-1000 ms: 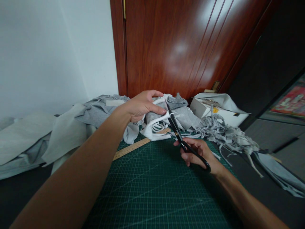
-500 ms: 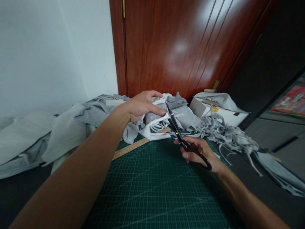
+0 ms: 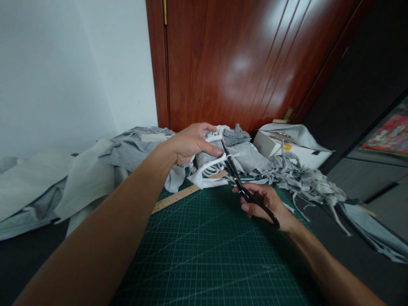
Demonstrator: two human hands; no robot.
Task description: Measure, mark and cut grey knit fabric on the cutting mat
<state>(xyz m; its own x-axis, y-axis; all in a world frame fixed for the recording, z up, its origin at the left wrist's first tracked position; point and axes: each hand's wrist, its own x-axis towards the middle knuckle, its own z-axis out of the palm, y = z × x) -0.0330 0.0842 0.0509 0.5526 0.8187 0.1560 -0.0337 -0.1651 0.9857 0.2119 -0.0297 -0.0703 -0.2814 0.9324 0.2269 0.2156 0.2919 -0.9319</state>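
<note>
The left hand (image 3: 193,142) pinches white cloth (image 3: 199,178) at twelve o'clock, over the far end of the mat (image 3: 204,255); the right hand (image 3: 263,202) grips the scissors (image 3: 236,181), blades aimed toward eleven at the cloth. To cut cleanly, I'd hold that edge taut, thumb clear of the tips, and take short snips. Count: two hands, one pair of scissors, one mat, one ruler (image 3: 175,197) at eleven, one tangled scrap heap (image 3: 298,175) at two, one box (image 3: 305,156) just beyond.
</note>
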